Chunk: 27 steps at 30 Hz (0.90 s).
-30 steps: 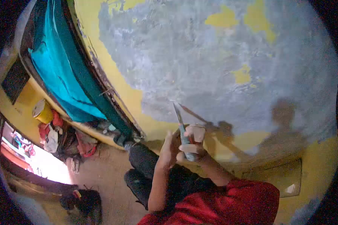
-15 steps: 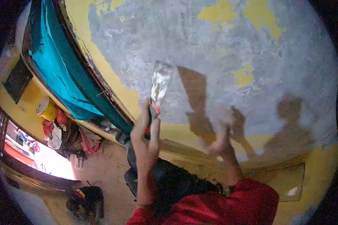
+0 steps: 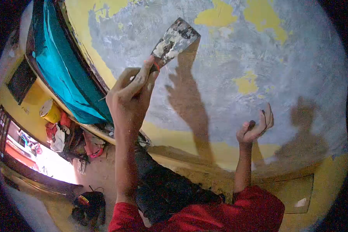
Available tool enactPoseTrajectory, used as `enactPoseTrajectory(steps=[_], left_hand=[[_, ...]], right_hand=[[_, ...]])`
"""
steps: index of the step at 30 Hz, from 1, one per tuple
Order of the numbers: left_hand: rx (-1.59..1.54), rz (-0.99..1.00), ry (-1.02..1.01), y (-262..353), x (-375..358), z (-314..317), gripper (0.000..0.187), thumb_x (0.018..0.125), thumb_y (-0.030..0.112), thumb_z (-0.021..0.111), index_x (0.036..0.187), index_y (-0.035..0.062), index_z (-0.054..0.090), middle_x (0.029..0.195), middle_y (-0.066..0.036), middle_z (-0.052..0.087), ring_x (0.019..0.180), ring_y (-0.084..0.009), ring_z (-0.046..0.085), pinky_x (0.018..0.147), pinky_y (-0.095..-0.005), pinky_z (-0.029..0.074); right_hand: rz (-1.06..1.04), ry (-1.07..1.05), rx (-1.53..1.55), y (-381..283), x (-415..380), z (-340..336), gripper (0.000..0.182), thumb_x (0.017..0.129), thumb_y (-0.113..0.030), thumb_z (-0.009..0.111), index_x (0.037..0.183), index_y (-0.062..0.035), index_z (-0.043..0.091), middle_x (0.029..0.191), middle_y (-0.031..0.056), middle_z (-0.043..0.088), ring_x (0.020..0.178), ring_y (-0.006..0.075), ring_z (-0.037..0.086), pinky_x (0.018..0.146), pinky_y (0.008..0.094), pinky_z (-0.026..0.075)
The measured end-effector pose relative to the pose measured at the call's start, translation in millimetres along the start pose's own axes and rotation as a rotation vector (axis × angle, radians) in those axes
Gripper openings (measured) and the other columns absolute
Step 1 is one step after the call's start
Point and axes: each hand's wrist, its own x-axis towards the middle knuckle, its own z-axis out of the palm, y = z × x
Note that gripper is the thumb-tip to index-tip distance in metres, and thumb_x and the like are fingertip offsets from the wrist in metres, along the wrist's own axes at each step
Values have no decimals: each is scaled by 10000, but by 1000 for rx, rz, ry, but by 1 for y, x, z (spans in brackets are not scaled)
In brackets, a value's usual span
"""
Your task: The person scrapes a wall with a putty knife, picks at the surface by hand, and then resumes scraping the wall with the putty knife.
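My left hand (image 3: pixel 129 91) is closed around the handle of a putty knife (image 3: pixel 175 40). The wide blade is smeared with pale and dark residue and points up and right, close to the wall; a red band shows at its base. Further right, my right hand (image 3: pixel 258 128) is raised before the wall with its fingers stretched upward and the thumb apart. A small dark patch shows between thumb and fingers; I cannot make out whether it is shadow. Behind both hands, the wall (image 3: pixel 220 50) is mostly grey with patches of yellow paint.
A teal cloth (image 3: pixel 62 81) hangs in an opening to the left. Beyond it are a yellow bucket (image 3: pixel 50 111), a heap of cloths and bags (image 3: pixel 60 139) and a bright doorway (image 3: pixel 56 166). A black bag-like object (image 3: pixel 89 207) rests on the floor at lower left.
My left hand has moved up with the putty knife, whose blade has tilted to the right. My right hand has shifted right and now shows more sharply.
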Motion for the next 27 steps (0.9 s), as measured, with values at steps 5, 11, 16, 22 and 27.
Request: enactPoseTrajectory(steps=[5,11,16,22,27], left_hand=[[-73,-16,-43,12,12,-14,290,897,170,803,1185,205,794,896,-54,742,656,-139,682,599,-297,529],[60,86,-91,17,22,-25,256,912,201,782,1168,198,797,883,-62,736,645,-180,687,600,-311,534],[22,46,-83,12,16,-19,245,919,195,774,1163,211,797,890,-60,731,636,-177,677,593,-322,525],[-36,-9,-143,20,28,-27,213,918,259,781,1113,177,806,925,-55,747,653,-225,696,604,-345,530],[38,41,-139,20,30,-34,203,914,265,782,1082,154,805,913,-58,749,657,-238,701,604,-344,534]], right_hand=[[-23,41,41,1,-3,4,488,1071,-436,455,1349,-36,460,1459,297,525,1307,419,465,1108,539,306],[-49,33,5,4,-5,3,467,1066,-421,463,1338,-42,469,1447,295,540,1275,394,491,1088,537,328],[-7,95,33,6,-10,6,439,1059,-419,458,1293,-49,478,1416,282,572,1254,394,518,1081,540,345],[-61,82,49,10,-6,4,415,1051,-419,460,1268,-66,479,1412,267,583,1235,391,535,1065,541,362],[-92,145,58,27,-14,14,412,1048,-420,464,1259,-66,477,1374,260,603,1208,386,544,1056,541,372]])
